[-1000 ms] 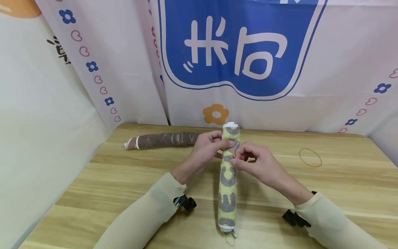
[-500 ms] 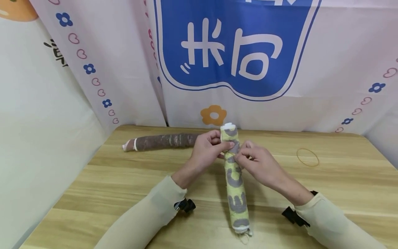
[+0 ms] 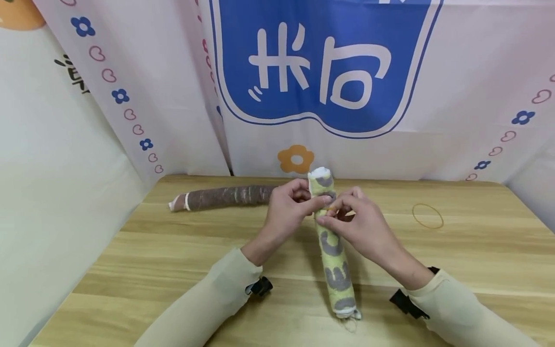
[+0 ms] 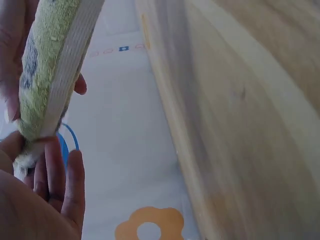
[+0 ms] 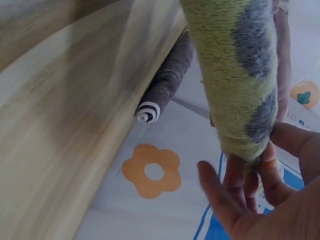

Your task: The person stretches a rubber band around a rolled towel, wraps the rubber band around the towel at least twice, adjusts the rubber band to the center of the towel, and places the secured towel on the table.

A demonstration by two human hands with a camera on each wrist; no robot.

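A rolled towel (image 3: pixel 333 255), yellow with grey patterns, stands out lengthwise between both hands in the head view. My left hand (image 3: pixel 288 207) grips it near its far end, thumb on top and fingers around the side. My right hand (image 3: pixel 362 217) is at the towel's right side, just below the left thumb, with thumb and fingertips pinching a thin yellowish rubber band (image 3: pixel 330 208) against the towel. In the right wrist view, the towel (image 5: pixel 240 75) hangs close over the right fingers. Loose threads trail from its near end.
A brown rolled towel (image 3: pixel 230 196) lies across the back left of the wooden table (image 3: pixel 173 270), partly hidden behind the left hand. On the right lies a loose rubber band (image 3: pixel 427 216). A printed cloth backdrop (image 3: pixel 269 140) rises behind the table's far edge.
The near end of the yellow towel has swung to the right. My right hand's fingers have shifted slightly upward along it, while the left hand keeps its grip.
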